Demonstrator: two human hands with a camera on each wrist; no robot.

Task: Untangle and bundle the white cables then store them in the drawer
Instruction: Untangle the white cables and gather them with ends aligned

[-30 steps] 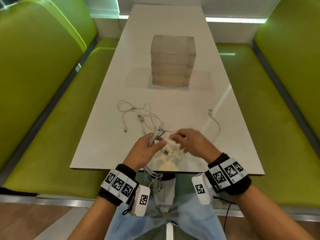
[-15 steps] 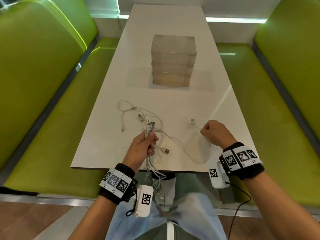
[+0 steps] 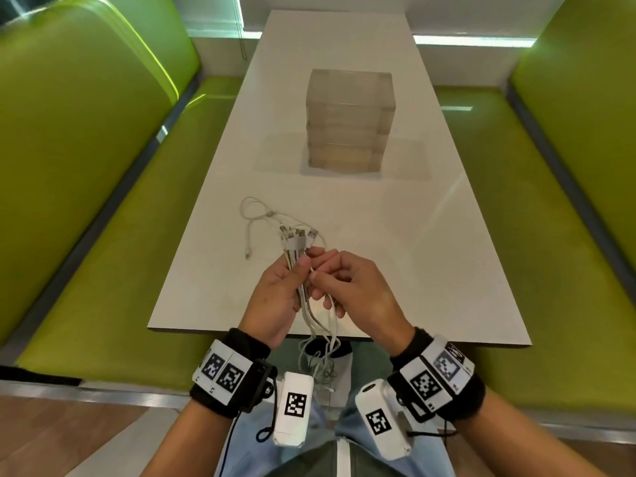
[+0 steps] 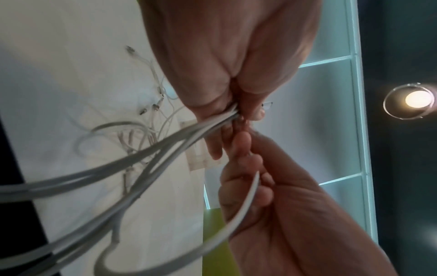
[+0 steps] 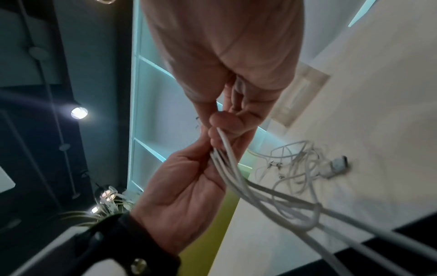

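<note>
My left hand [image 3: 300, 270] grips a bundle of white cables [image 3: 296, 243] above the near table edge. Their plug ends stick up past the fingers. The strands hang down over the edge [image 3: 321, 352] towards my lap. My right hand [image 3: 323, 274] sits against the left one and pinches one white strand, seen curling through its fingers [image 4: 250, 188]. In the right wrist view the thumb and forefinger [image 5: 218, 121] close on that strand just above the left palm [image 5: 187, 188]. A loose cable loop [image 3: 253, 215] lies on the table to the left. The translucent drawer unit [image 3: 349, 122] stands mid-table, its drawers closed.
The white table [image 3: 430, 270] runs away from me between two green bench seats [image 3: 86, 166] [image 3: 568, 201]. A loose USB plug [image 5: 337, 165] rests on the tabletop beside the tangle. The drawer unit is well beyond the hands.
My right hand swung out right with one strand, then came back against the left hand. The cable that lay at the table's right is gone from there. The left hand kept the bundle.
</note>
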